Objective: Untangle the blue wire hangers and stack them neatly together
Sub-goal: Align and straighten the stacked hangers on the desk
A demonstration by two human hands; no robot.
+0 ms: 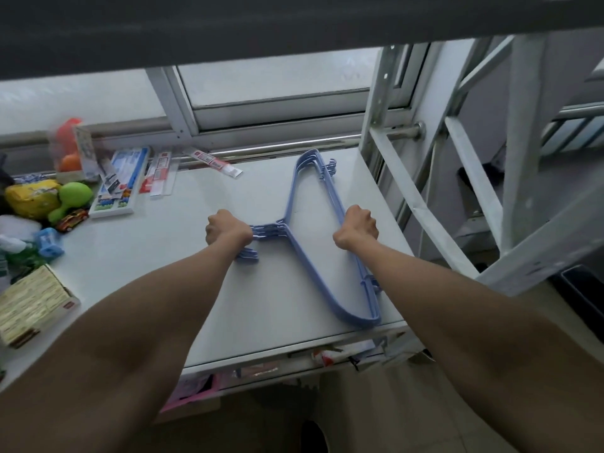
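1. Desk (pixel 157 256): pale grey top, running from my body out to the window at 12 o'clock.
2. Blue wire hangers (pixel 295 204): a bundle lying flat on the desk right of centre, nested together, the triangle's point toward 9 o'clock and its long bar on the 3 o'clock side. One rounded corner sits at 12 o'clock near the window rail, the other at 5 o'clock by the desk's near edge.
3. Left hand (pixel 227 231): my fingers are clenched around the hanger necks and hooks at 9 o'clock of the bundle; hook ends stick out below my wrist.
4. Right hand (pixel 358 226): my fingers are clenched over the long bars at 3 o'clock of the bundle, knuckles up.
5. Both forearms: bare, reaching in from 6 o'clock, one to each side of the bundle.
6. Green toy (pixel 72 197): at 9 o'clock on the desk, well apart from the hangers, beside a yellow packet (pixel 31 197).
7. Toy car (pixel 72 219): just below the green toy.
8. Blue sharpener (pixel 49 242): near the car, toward 8 o'clock.
9. Packaged strips (pixel 215 163): red-and-white, at 11 o'clock along the window rail.
10. Patterned box (pixel 32 302): at 8 o'clock, close to the desk's left edge.
11. White metal frame (pixel 519 158): at 2 o'clock, beside the desk.
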